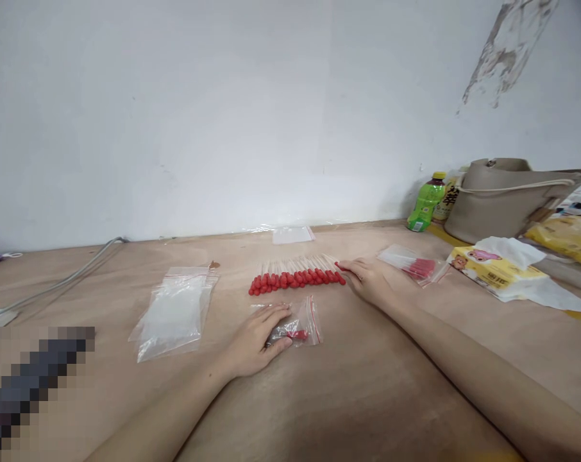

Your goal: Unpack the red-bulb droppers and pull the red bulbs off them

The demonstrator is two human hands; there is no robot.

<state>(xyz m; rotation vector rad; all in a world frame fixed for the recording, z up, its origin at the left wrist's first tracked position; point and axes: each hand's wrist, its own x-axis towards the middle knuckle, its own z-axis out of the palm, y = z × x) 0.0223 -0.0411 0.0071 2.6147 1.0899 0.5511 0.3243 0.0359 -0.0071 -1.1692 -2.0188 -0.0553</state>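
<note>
My left hand [254,343] rests over the left end of a clear zip bag [311,321], its fingers stretched and the thumb apart from them. Inside that bag lie red-tipped sticks [297,334], partly hidden by the hand. Beyond it, a row of pale sticks with red heads [297,278] lies side by side, heads toward me. At the row's right end, my right hand [362,277] has its fingertips closed on a single red-tipped stick [337,264]; most of that stick cannot be made out.
A stack of clear bags [175,311] lies at left, another bag [293,235] near the wall. To the right are a filled bag of red-tipped sticks [418,266], a tissue pack [495,269], a green bottle [426,202] and a grey-beige handbag [492,202]. A cable [69,276] crosses the left side.
</note>
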